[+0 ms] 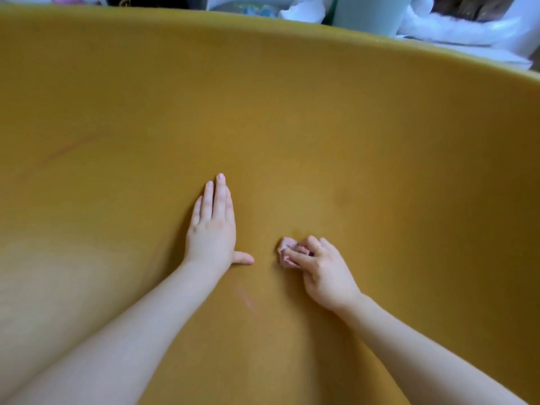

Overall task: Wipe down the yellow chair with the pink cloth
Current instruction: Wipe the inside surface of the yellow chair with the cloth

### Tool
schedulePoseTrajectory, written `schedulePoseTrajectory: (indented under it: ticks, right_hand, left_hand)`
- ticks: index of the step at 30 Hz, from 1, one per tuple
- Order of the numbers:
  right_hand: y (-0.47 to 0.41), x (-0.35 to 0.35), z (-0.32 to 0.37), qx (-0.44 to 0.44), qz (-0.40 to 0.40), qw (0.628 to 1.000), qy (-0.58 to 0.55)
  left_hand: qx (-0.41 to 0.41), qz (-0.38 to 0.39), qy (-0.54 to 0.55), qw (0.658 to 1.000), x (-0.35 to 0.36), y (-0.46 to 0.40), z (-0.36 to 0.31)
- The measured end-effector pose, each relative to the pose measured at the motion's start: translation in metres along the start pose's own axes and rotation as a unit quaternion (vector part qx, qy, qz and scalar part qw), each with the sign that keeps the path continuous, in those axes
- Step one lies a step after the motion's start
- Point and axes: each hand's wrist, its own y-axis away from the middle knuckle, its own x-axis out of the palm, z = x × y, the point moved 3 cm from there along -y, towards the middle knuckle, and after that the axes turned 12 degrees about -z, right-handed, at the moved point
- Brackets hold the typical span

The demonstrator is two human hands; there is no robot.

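Note:
The yellow chair [292,112] fills nearly the whole view, its curved shell sweeping up to a rim along the top. My left hand [213,229] lies flat on the seat, fingers straight and together, thumb out to the right. To its right, my right hand [324,270] pinches a small crumpled pink cloth [287,252] and holds it against the chair surface. Only the left part of the cloth shows beyond my fingers. A faint pinkish streak [247,301] marks the seat between my forearms.
Beyond the chair's rim at the top are white items [455,27] and a pale grey-green container [371,13]. Another faint streak [68,150] crosses the chair's left side.

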Motion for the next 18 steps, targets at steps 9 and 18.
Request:
schedulePoseTrajectory:
  ticks: [9, 18]
  right_hand:
    - [-0.050, -0.059, -0.057, -0.080, -0.012, 0.984, 0.159]
    - [-0.017, -0.018, -0.024, 0.133, -0.111, 0.977, 0.125]
  left_hand:
    - [-0.003, 0.006, -0.024, 1.000, 0.007, 0.002, 0.002]
    - [0.001, 0.013, 0.012, 1.000, -0.001, 0.006, 0.004]
